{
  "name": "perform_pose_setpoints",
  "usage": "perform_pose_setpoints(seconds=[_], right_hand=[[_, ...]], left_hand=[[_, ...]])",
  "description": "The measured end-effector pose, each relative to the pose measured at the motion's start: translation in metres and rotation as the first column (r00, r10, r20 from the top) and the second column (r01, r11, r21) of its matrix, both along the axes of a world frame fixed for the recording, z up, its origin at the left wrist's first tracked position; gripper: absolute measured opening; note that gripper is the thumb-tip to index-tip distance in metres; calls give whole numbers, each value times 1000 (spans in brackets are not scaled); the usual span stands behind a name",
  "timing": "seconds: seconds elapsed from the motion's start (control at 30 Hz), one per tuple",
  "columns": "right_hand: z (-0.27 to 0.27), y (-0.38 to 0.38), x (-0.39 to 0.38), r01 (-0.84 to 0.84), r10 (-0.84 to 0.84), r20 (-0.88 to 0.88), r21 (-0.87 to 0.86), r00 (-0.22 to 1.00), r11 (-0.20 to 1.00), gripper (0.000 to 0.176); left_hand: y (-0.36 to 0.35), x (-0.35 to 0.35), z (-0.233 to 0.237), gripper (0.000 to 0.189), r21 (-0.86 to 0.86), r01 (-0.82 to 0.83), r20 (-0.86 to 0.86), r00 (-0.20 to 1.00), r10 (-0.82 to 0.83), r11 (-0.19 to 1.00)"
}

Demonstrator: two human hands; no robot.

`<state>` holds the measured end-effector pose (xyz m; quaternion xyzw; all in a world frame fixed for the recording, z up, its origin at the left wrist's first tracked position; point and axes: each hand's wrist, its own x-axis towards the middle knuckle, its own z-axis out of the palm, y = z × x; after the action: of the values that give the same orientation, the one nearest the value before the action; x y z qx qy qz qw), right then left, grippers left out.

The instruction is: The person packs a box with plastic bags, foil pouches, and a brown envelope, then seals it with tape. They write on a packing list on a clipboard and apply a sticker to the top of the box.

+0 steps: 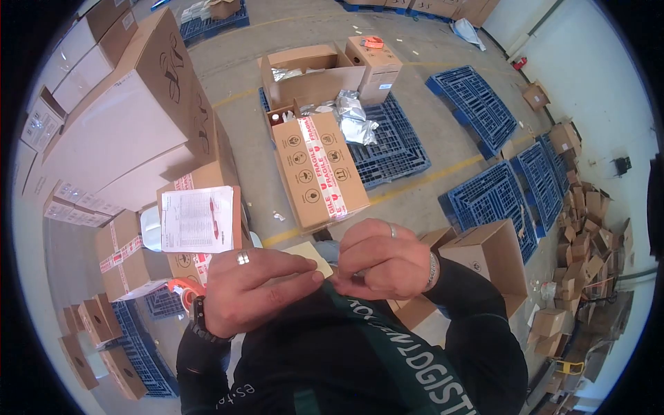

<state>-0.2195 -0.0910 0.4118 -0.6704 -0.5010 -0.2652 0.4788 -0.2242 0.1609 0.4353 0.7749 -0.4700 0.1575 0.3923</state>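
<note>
Close to my chest, my left hand [266, 283] pinches a small pale yellow piece of paper [308, 254] between thumb and fingers. My right hand [387, 259] is closed, its curled fingertips at the right edge of that paper; whether they grip the paper itself is hidden. Beyond the hands stands a sealed carton [321, 169] with red and white FRAGILE tape. To the left of it lies a clipboard [236, 214] with a printed list [187, 221] and a red pen [214, 220] on top.
Stacked large cartons [138, 111] rise on the left. An orange tape dispenser [185, 290] sits near my left wrist. An open carton [487, 266] stands at my right. Blue pallets [477, 104] and a heap of flattened cardboard [588, 235] lie farther right.
</note>
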Motion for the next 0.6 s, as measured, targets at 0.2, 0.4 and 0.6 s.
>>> perform_pose_setpoints(seconds=[0.2, 0.4, 0.6], right_hand=[[0, 0, 1, -21, 21, -2, 15, 1000, 1000, 25], [1, 0, 2, -22, 22, 16, -4, 1000, 1000, 22], [2, 2, 4, -15, 15, 31, -24, 999, 1000, 22]], left_hand=[[3, -2, 6, 29, 39, -9, 65, 998, 7, 999], [4, -2, 9, 29, 74, -16, 95, 995, 8, 997], [5, 0, 13, 30, 102, -14, 103, 995, 4, 995]])
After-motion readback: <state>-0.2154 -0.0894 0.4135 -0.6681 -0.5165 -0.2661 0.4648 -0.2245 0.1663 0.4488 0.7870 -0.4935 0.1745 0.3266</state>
